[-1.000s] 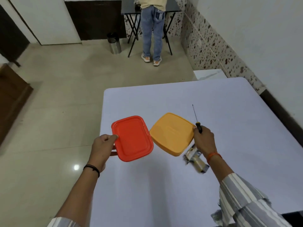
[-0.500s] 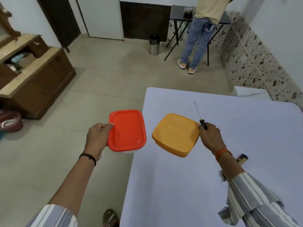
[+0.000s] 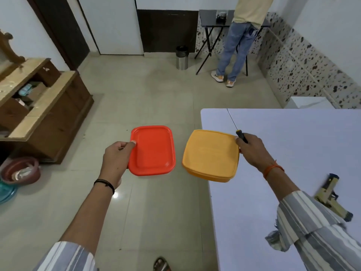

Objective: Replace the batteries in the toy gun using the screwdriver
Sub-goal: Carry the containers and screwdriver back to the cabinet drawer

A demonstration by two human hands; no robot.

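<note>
Toy gun (image 3: pixel 332 198) lies flat on the white table (image 3: pixel 293 143), a tan, blocky plastic pistol with dark ends, just behind our striped right sleeve (image 3: pixel 312 231) and well apart from both hands. Our right hand (image 3: pixel 254 149) curls around 2 things at once: the black handle of the screwdriver (image 3: pixel 237 128), its thin steel shaft slanting up and away, and the rim of a smooth yellow container (image 3: pixel 211 155) with rounded corners, which juts out past the table's left edge. Our left hand (image 3: pixel 115 159), a black band at the wrist, pinches the edge of a glossy red lid (image 3: pixel 152 149), a rounded square with a raised border, held out over the beige tiled floor (image 3: pixel 156 94) and clear of the yellow container. Compared with half a second ago, our view has swung further left: more floor shows, the table sits farther to the right, and the toy gun, then barely peeking from behind the forearm, is now largely exposed. Farther off stand a brown wooden cabinet (image 3: pixel 45 114) at left, a steel bin (image 3: pixel 182 57) by the wall, and a person in jeans (image 3: pixel 236 47) at a black folding table (image 3: pixel 213 18).
</note>
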